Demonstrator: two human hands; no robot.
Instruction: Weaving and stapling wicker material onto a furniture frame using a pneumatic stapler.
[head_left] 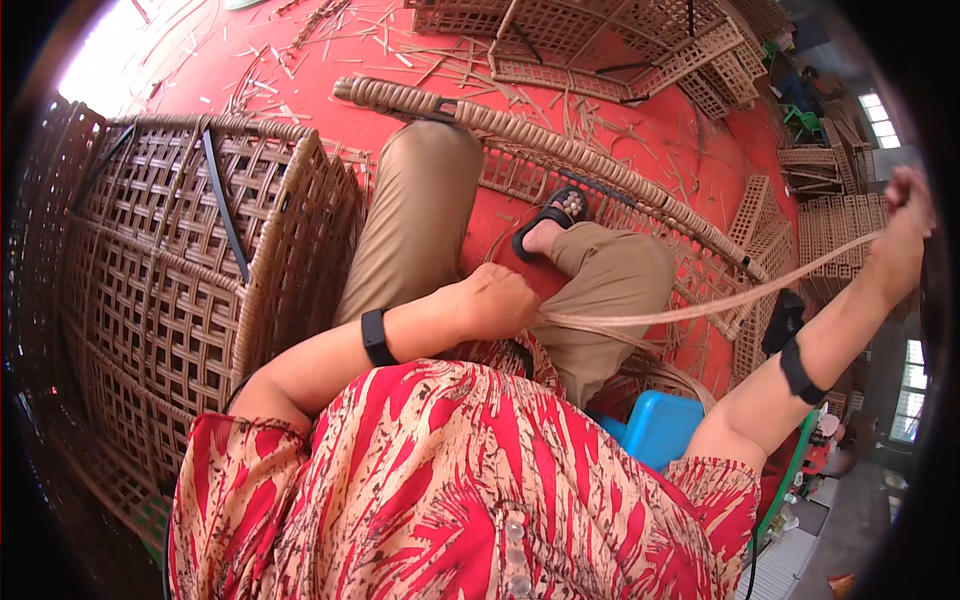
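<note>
My left hand (500, 300) is closed in a fist in front of my lap, gripping a bundle of pale cane strips (700, 312). The strips run in a long, slightly sagging line to my right hand (900, 225), which is raised at the far right with its fingers curled round them. More strips trail down below my left hand beside my thigh. A wicker frame (600, 160) with a thickly wrapped cane rim slants in front of my knees, one end by my bent left knee. My left hand is apart from that frame.
Tall woven wicker panels (165, 260) with black straps stand close on my left. A blue plastic stool (660, 425) is by my right hip. More wicker pieces (580, 40) lie ahead and to the right. Cane scraps litter the red floor (270, 60).
</note>
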